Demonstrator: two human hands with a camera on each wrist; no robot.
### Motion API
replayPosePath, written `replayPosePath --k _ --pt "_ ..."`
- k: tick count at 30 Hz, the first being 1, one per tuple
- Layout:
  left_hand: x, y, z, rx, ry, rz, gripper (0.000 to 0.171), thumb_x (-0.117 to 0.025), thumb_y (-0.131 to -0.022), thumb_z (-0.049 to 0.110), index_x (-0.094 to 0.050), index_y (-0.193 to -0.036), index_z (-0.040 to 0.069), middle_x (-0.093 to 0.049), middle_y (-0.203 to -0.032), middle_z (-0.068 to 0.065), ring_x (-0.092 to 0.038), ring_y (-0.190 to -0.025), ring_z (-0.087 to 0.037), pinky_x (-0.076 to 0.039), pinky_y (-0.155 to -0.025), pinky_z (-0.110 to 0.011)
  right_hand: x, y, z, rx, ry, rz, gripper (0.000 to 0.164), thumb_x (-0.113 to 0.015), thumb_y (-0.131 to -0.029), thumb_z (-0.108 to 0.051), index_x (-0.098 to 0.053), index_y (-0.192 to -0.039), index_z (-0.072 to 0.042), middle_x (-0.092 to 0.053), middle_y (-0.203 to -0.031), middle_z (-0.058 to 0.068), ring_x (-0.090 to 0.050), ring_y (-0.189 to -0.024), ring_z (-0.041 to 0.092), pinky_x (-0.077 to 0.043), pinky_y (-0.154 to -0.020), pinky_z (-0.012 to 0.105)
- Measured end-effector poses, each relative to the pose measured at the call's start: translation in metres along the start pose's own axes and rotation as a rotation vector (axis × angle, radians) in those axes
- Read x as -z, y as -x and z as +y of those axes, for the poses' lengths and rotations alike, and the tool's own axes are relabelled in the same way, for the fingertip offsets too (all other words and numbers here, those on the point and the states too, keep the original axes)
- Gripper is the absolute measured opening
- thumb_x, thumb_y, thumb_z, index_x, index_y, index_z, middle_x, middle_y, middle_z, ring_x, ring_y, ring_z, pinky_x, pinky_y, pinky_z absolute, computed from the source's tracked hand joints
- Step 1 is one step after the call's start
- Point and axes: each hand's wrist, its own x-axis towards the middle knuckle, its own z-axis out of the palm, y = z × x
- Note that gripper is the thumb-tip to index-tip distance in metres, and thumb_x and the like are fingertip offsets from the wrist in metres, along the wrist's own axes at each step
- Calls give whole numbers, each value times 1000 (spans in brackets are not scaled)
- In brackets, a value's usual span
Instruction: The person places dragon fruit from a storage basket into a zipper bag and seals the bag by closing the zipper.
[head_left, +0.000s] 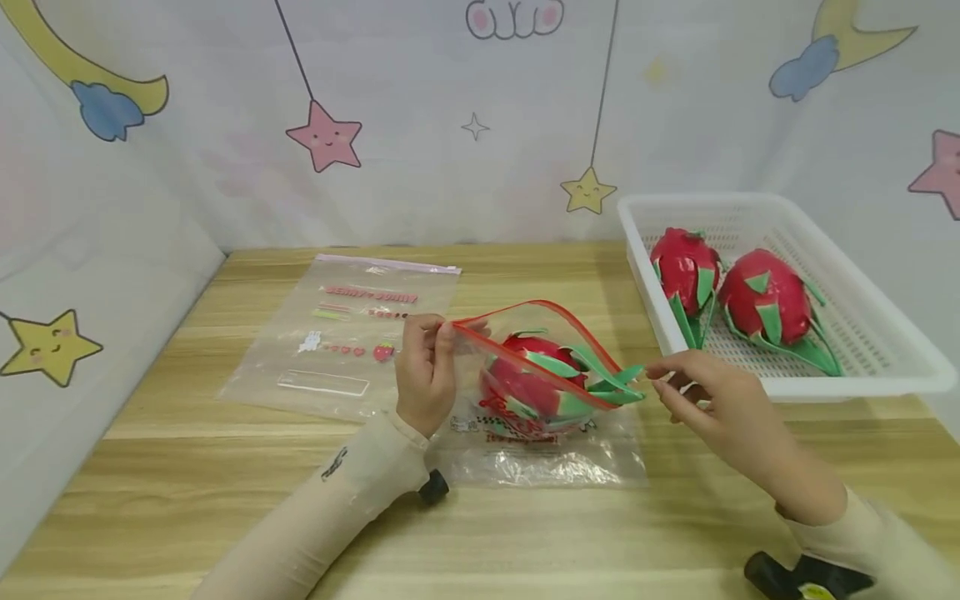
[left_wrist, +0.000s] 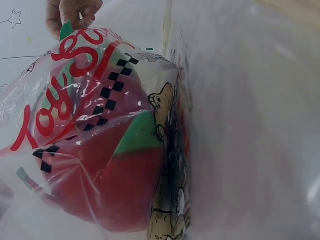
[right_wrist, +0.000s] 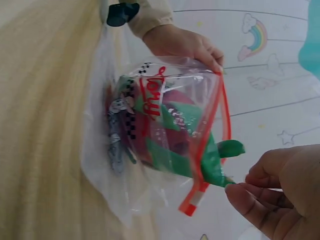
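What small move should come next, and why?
I'd probably fold the leaves inward with the right grip: they stick out of the open red-edged bag, while the left grip holds its opposite end.

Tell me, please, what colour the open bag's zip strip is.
Red; the zip strip shows best in the head view.

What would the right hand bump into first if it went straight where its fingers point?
Most likely the green leaf tips of the dragon fruit, poking from the mouth of the red-edged zip bag. The right hand is very close to them; whether it touches is hard to tell.
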Motion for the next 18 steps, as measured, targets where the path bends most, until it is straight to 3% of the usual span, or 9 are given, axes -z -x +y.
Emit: replayPosePath --k 2,9,11,13,16,18 --pt "1 0 -1 2 -6 9 27 -43 -102 16 -41 -96 -10 -71 -94 -29 -71 -79 -36 -29 -41 -21 -7 5 1 10 8 20 35 -72 -72 14 -67 -102 -2 -67 -89 6 -55 -62 -5 -46 -54 6" --pt "2 0 -4 -12 24 2 35 -40 -103 22 -39 -97 -12 -70 -92 -31 -71 -78 -38 -33 -41 -21 -20 17 -2 9 84 127 34 -72 -70 17 -67 -99 0 -68 -87 7 -56 -59 0 -45 -52 4" --pt "2 0 -5 -19 29 4 36 -40 -103 23 -39 -96 -12 -69 -91 -31 -71 -77 -38 -31 -40 -21 -23 20 -2 -12 98 136 31 -72 -71 16 -67 -98 0 -69 -86 7 -57 -58 2 -45 -51 5" --pt "2 0 -6 -24 11 23 38 -40 -103 25 -40 -96 -12 -69 -88 -31 -69 -66 -31 -25 -39 -21 -26 23 -2 -55 112 122 30 -72 -72 13 -68 -99 0 -71 -88 7 -59 -61 3 -45 -52 6" --pt "1 0 -6 -28 -47 62 40 -40 -103 27 -41 -96 -12 -63 -72 -25 -52 -47 -17 -26 -40 -20 -31 28 -1 -158 93 76 29 -71 -79 7 -67 -107 0 -72 -89 8 -61 -61 2 -46 -51 7" --pt "1 -1 -6 -27 -85 86 42 -40 -103 29 -42 -95 -12 -51 -62 -18 -36 -46 -9 -27 -41 -20 -33 30 1 -214 74 46 31 -70 -82 3 -66 -113 -1 -73 -88 8 -61 -59 1 -45 -50 8"
